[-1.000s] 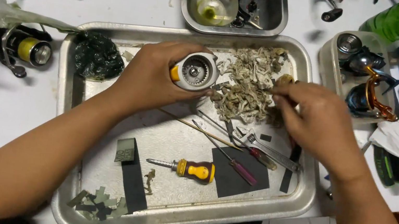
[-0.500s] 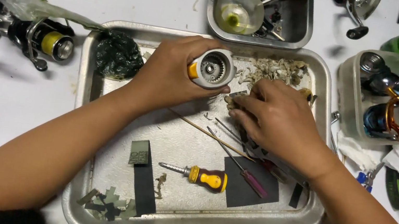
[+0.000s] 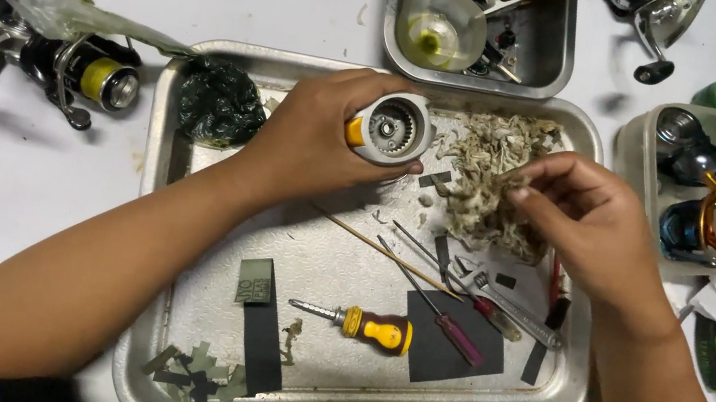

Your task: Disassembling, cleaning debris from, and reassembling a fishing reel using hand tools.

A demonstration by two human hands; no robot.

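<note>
My left hand (image 3: 315,143) grips a white and yellow reel spool (image 3: 388,128) over the upper middle of a metal tray (image 3: 155,227), its open geared end facing up. My right hand (image 3: 586,226) hovers to the right of it, fingers pinched on a tangled wad of pale dirty cloth (image 3: 498,179) that lies in the tray's upper right. Below the hands lie a yellow-handled screwdriver (image 3: 367,327), a red-handled screwdriver (image 3: 452,330), thin picks and a wooden stick (image 3: 379,250).
A dark green crumpled bag (image 3: 219,103) sits in the tray's upper left. Black strips and cut green scraps (image 3: 204,377) lie at its lower left. A smaller metal tray (image 3: 553,69) with a cup stands behind. Fishing reels lie left (image 3: 84,75) and in a tub at right (image 3: 699,200).
The view shifted. My right hand rose from the tray floor near the tools to the cloth wad and pinched it. My left hand kept hold of the spool.
</note>
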